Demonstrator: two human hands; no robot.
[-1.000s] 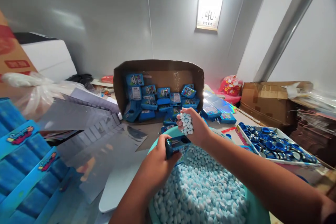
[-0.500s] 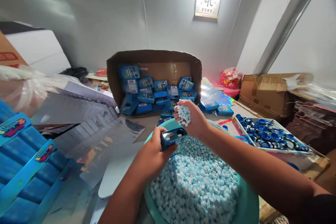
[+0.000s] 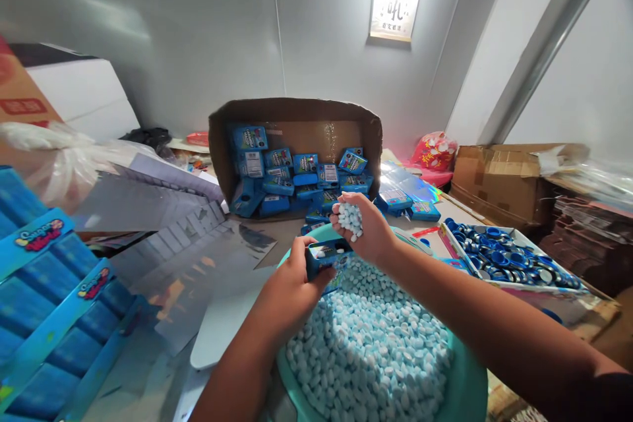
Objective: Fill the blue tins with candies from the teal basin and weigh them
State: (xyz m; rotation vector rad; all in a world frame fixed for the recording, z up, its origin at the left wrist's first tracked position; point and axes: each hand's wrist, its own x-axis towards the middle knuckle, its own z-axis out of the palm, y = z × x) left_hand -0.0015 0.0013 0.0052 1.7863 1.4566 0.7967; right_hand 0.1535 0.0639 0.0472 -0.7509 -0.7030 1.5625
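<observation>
My left hand point(image 3: 291, 287) grips a small blue candy box point(image 3: 324, 256) with its open top facing up, over the far rim of a teal basin point(image 3: 467, 386). The basin is heaped with pale blue and white candy tablets point(image 3: 368, 349). My right hand point(image 3: 366, 227) is cupped just above the box and holds a handful of the tablets point(image 3: 351, 217). A few tablets show inside the box's opening.
A brown cardboard carton point(image 3: 297, 120) lying on its side holds several filled blue boxes. A white tray of blue caps point(image 3: 509, 260) stands at the right, cardboard cartons point(image 3: 499, 181) behind it. Blue display packs point(image 3: 44, 316) are stacked at the left, silvery sheets point(image 3: 173, 237) beside them.
Both hands have stayed over the basin's far rim. The handful in my right hand looks smaller, and tablets now show in the box's opening.
</observation>
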